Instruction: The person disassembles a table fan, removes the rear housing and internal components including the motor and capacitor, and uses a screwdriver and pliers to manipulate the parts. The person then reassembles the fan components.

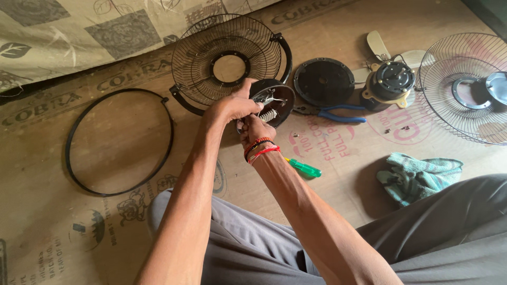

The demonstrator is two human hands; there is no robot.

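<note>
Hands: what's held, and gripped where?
Both hands hold a round black fan housing part with a spring and metal pieces inside. The left hand grips its upper left rim; the right hand supports its lower edge from underneath.

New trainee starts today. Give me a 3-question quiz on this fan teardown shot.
1. True or false: the pliers lie between the black disc and the green screwdriver.
2. What lies right of the screwdriver? A) cloth B) ring C) hammer
3. Both hands grip a round black ____ with a spring on it.

Key: 1 true; 2 A; 3 cover. The motor and both grilles lie untouched.
</note>
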